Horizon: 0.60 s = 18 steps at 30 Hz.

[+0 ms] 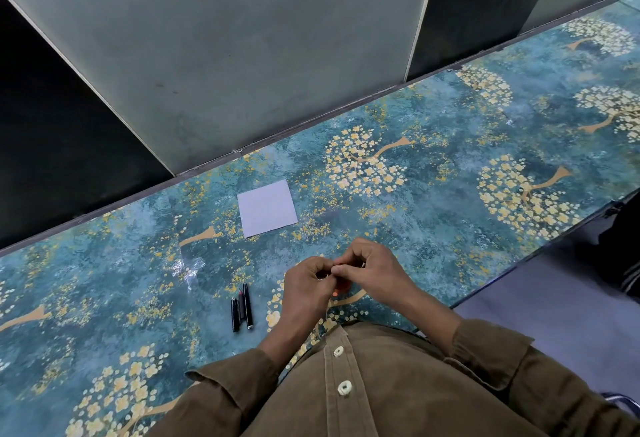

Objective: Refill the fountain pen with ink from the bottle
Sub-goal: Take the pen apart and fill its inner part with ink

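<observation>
Both hands meet over the table's near edge. My left hand (306,286) and my right hand (372,272) have their fingers curled round a small thing that they almost wholly hide. Only a red-orange patch shows under the fingers, apparently the ink bottle (342,286). I cannot tell whether its cap is on. The fountain pen (247,305) lies taken apart on the table to the left of my left hand. It is three black pieces side by side: a long one, a shorter one (235,315), and a middle one with a reddish end (240,299).
A square white paper sheet (268,208) lies flat beyond my hands. The table (450,201) has a glossy blue-green top with golden tree patterns. Grey partition panels (242,55) rise along its far edge. The floor and a dark object (620,249) are to the right.
</observation>
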Motion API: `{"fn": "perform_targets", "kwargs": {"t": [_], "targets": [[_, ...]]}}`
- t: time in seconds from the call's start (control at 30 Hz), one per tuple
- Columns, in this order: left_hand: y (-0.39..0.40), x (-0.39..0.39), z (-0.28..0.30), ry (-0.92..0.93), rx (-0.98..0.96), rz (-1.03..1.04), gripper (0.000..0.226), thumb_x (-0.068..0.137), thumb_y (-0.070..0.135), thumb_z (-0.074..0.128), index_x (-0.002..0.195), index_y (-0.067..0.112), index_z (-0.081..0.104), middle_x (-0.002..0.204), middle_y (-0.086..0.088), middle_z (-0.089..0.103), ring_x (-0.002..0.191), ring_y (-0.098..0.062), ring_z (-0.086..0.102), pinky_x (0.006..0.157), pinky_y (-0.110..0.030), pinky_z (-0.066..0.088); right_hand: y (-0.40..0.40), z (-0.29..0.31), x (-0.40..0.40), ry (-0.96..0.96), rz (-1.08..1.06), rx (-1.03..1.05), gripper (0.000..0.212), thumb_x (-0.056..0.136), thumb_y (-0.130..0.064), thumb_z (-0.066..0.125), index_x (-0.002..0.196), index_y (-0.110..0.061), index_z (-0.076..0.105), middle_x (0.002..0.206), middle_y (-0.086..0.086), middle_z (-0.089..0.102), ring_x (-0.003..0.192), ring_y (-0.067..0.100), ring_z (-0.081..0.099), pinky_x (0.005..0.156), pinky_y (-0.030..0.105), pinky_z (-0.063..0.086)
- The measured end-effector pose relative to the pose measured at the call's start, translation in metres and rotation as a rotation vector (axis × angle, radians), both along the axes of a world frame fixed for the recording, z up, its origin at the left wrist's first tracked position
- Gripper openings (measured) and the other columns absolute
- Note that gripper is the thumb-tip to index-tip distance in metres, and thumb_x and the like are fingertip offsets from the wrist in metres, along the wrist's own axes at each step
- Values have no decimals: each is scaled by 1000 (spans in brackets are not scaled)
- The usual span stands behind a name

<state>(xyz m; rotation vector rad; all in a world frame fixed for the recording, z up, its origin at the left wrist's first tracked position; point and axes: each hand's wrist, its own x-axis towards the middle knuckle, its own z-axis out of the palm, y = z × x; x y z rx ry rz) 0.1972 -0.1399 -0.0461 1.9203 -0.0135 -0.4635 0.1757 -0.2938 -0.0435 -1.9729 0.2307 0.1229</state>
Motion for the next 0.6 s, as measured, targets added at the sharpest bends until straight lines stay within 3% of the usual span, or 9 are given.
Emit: {"fn": "perform_targets", "kwargs": {"t": [0.17, 0.43, 0.6], "targets": [[1, 0, 0, 11, -13, -9, 20, 77, -4, 65, 76, 11, 77, 70, -7, 76, 68, -23, 75, 65, -43, 63, 3, -1, 2, -2, -20, -48, 16, 78, -24, 83, 76, -14, 70, 77, -9, 61, 65, -3, 57, 60, 15, 46], [0, 0, 3, -8, 26, 2, 12, 79, 0, 72, 77, 10, 78, 73, -3, 77, 65, -12, 74, 58, -22, 59, -3, 2, -2, 26, 43, -43, 9, 83, -23, 77, 92, -25, 76, 90, -10, 64, 76, 1, 62, 72, 15, 49], [1, 0, 5, 0, 3, -8, 13, 78, 1, 71, 79, 11, 79, 73, -5, 77, 67, -17, 75, 62, -32, 63, -3, 3, -2, 10, 43, -84, 6, 84, -24, 77, 85, -18, 75, 85, -12, 61, 74, 1, 60, 69, 16, 48]]}}
